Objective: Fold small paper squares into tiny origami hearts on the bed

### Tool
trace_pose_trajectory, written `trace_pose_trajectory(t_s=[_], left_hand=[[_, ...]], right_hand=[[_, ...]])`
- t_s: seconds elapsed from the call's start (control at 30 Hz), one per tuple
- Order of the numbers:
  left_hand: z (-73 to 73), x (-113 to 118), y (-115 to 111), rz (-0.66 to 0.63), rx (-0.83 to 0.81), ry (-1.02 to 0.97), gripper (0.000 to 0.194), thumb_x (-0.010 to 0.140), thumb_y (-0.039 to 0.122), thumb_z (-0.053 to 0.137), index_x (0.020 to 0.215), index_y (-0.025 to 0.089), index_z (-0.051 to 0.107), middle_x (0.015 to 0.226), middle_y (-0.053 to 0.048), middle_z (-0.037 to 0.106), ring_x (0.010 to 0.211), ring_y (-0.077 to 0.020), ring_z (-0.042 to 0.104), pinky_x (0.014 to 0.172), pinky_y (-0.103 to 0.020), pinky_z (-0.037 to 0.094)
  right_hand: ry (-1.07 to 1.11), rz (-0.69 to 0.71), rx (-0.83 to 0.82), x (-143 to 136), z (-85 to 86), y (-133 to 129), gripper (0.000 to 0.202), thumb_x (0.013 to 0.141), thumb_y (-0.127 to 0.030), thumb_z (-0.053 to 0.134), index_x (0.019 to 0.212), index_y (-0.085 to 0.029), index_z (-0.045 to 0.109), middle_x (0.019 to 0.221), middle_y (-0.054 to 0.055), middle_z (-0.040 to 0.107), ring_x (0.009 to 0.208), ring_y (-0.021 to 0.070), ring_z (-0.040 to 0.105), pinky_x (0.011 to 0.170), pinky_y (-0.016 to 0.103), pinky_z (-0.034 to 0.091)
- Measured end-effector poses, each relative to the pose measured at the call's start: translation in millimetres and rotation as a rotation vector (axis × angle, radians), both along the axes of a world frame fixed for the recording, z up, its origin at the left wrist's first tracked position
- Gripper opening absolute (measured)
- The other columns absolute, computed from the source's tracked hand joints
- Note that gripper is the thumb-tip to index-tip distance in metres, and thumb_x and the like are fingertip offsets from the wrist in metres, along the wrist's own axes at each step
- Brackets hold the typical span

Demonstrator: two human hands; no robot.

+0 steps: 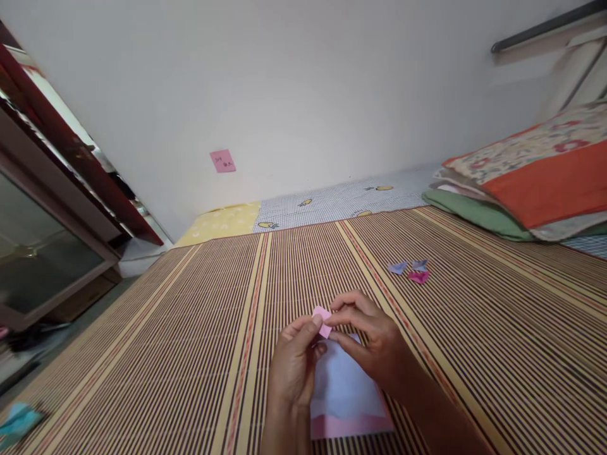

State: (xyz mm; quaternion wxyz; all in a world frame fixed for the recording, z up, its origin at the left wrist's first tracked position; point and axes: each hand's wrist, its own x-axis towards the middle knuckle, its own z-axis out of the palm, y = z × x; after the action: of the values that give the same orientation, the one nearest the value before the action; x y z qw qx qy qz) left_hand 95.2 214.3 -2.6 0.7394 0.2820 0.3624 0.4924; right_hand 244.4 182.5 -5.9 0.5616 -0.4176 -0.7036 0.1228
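Note:
A small piece of pink paper is pinched between the thumb and fingers of my left hand. On its other side, my right hand has its thumb and forefinger closed at the paper's right edge. Below both hands, light-blue paper lies over a pink sheet on the striped mat. Farther off to the right rest two small blue folded paper hearts and a magenta folded heart.
Folded bedding is piled at the right by the wall. A pink note is stuck on the white wall. Something turquoise lies at the lower left. A glass-panelled door stands beyond the mat's left edge.

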Motion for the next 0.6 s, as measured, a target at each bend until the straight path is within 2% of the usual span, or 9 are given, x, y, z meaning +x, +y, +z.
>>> trace_pose_trajectory(t_s=[0.13, 0.37, 0.6], left_hand=[[-1.0, 1.8, 0.2, 0.019, -0.003, 0.016, 0.034, 0.052, 0.032, 0.098, 0.072, 0.012, 0.078, 0.067, -0.001, 0.068, 0.061, -0.0098, 0.057, 0.053, -0.02, 0.04], [-4.2, -0.2, 2.2, 0.007, 0.001, 0.015, 0.033, 0.055, 0.034, 0.096, 0.072, 0.013, 0.077, 0.066, -0.002, 0.069, 0.06, -0.0108, 0.059, 0.054, -0.02, 0.043], [-1.6, -4.3, 4.3, 0.025, 0.037, 0.037, 0.038, 0.047, 0.035, 0.099, 0.068, 0.012, 0.078, 0.064, -0.003, 0.071, 0.057, -0.0105, 0.058, 0.056, -0.021, 0.045]], right_hand=[[0.005, -0.042, 0.036, -1.4, -1.8, 1.8, 0.02, 0.089, -0.008, 0.065, 0.097, -0.025, 0.072, 0.101, 0.005, 0.061, 0.097, 0.0223, 0.063, 0.084, 0.037, 0.053], [0.004, 0.01, 0.005, 0.6, -7.8, 5.9, 0.021, 0.092, -0.006, 0.059, 0.089, -0.024, 0.069, 0.098, 0.004, 0.061, 0.093, 0.0202, 0.065, 0.08, 0.032, 0.053], [0.03, -0.014, 0.032, 0.3, -10.5, 6.6, 0.024, 0.091, -0.006, 0.061, 0.102, -0.024, 0.071, 0.101, 0.005, 0.064, 0.098, 0.0216, 0.065, 0.086, 0.034, 0.052]])
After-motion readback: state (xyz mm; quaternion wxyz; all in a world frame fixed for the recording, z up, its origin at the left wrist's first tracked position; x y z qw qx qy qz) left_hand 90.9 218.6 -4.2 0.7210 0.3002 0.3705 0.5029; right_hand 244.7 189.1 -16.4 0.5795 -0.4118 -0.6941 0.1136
